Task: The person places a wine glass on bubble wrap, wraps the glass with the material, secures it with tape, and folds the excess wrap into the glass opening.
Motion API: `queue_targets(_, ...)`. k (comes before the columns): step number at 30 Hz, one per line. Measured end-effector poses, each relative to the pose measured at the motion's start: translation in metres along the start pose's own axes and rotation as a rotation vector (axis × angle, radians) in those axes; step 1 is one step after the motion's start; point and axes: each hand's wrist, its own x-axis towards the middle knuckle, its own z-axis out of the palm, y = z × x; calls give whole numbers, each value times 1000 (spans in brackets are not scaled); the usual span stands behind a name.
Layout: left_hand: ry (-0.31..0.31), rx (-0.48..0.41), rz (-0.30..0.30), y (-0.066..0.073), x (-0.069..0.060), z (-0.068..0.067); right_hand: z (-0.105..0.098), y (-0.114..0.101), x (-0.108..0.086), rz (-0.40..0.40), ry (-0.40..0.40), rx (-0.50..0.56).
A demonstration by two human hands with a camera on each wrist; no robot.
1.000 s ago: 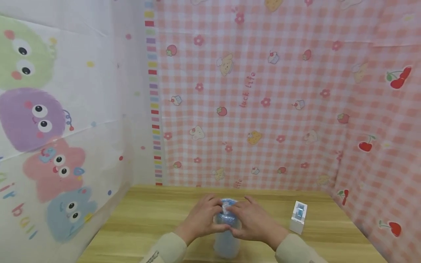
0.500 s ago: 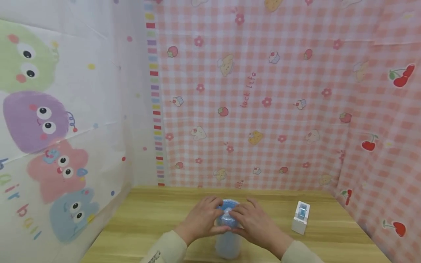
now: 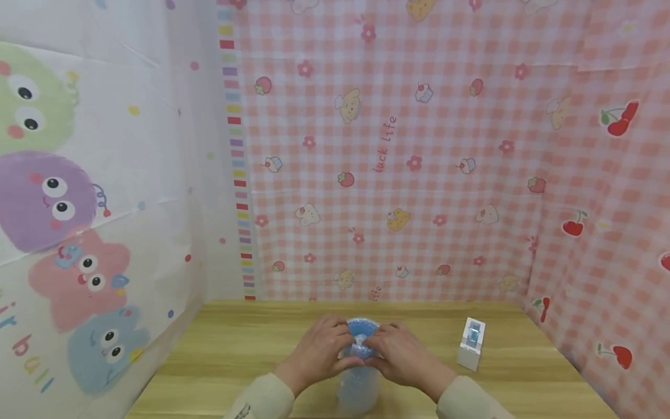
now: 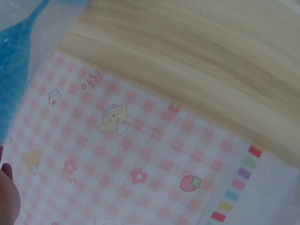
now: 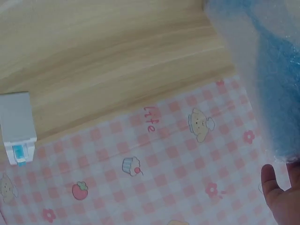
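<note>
A tall bundle (image 3: 358,391) in clear bubble wrap stands upright on the table, with blue showing at its top. What lies inside the wrap cannot be told. My left hand (image 3: 320,349) grips the bundle's upper part from the left, and my right hand (image 3: 407,356) grips it from the right. Both thumbs nearly meet at the front of the wrap, the fingers bent over its top. Each wrist view shows the wrapped side, (image 4: 13,70) being at the left edge of one and the wrap (image 5: 281,93) at the right of the other.
A small white box (image 3: 471,346) with a light-blue clear piece on top stands at the right of the wood-grain table (image 3: 251,343). A pink checked cloth (image 3: 398,192) hangs behind. A white cloth with cartoon figures (image 3: 52,198) hangs at the left.
Both hands stay on the bundle while their fingers shift slightly over its top. More of the blue rim shows behind them. The head view has turned a little.
</note>
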Motion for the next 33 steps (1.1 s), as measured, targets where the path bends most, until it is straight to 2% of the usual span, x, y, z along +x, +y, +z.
queue_targets(5, 48, -13, 6, 3, 0, 1, 14, -1, -7, 0, 108, 48)
queue_targets(7, 57, -70, -48, 5, -3, 5, 24, -1, -13, 18, 168, 80)
queue_targets(10, 3, -254, -213, 10, -12, 16, 39, -1, -19, 67, 254, 178)
queue_targets(14, -104, -691, -527, 13, -25, 32, 49, -1, -19, 201, 303, 394)
queue_targets(16, -105, -870, -638, 14, -28, 37, 51, -1, -16, 295, 307, 539)
queue_targets(18, -91, -959, -706, 13, -28, 40, 52, -2, -13, 399, 303, 689)
queue_targets(20, -65, -1012, -748, 11, -28, 42, 54, -2, -12, 483, 310, 816)
queue_targets(23, -15, -1078, -796, 7, -29, 43, 56, -1, -11, 544, 313, 939)
queue_targets(26, 5, -1131, -826, 4, -31, 42, 57, -1, -10, 555, 302, 991)
queue_targets(29, -15, -1186, -850, 5, -32, 41, 59, -2, -9, 571, 282, 1023)
queue_targets(33, -17, -1198, -868, 8, -31, 44, 63, -3, -9, 579, 279, 1074)
